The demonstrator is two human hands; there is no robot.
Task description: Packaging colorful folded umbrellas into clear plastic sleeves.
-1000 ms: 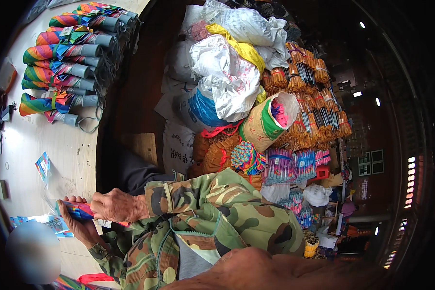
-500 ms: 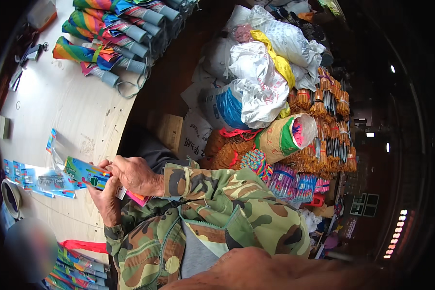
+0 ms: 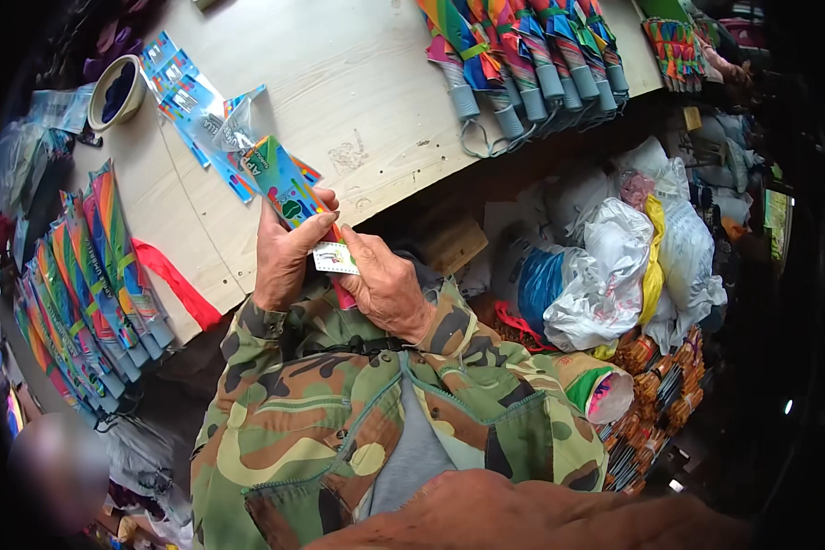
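Observation:
Held over the table's near edge is a slim colourful packaged umbrella [image 3: 287, 192] with a blue printed front, its far end resting near clear sleeves on the table. My left hand [image 3: 284, 255] is closed around its middle, thumb across the front. My right hand [image 3: 390, 286] grips the near end, fingers beside a small white printed tag [image 3: 335, 258]. A pinkish-red part shows below the tag. Beyond the umbrella lie several blue printed plastic sleeves [image 3: 185, 99] in an overlapping row.
Bundled rainbow umbrellas with grey handles [image 3: 550, 81] lie at the far right of the table [image 3: 385, 101]. More packaged umbrellas [image 3: 92, 284] lie at left, beside a red ribbon [image 3: 176, 284]. A cream bowl [image 3: 137, 99] stands far left. White sacks [image 3: 605, 266] are piled right.
The view has turned, so the table now spans the upper left. My right hand has shifted from the packet's middle, beside the left fingers, to its near end by the tag.

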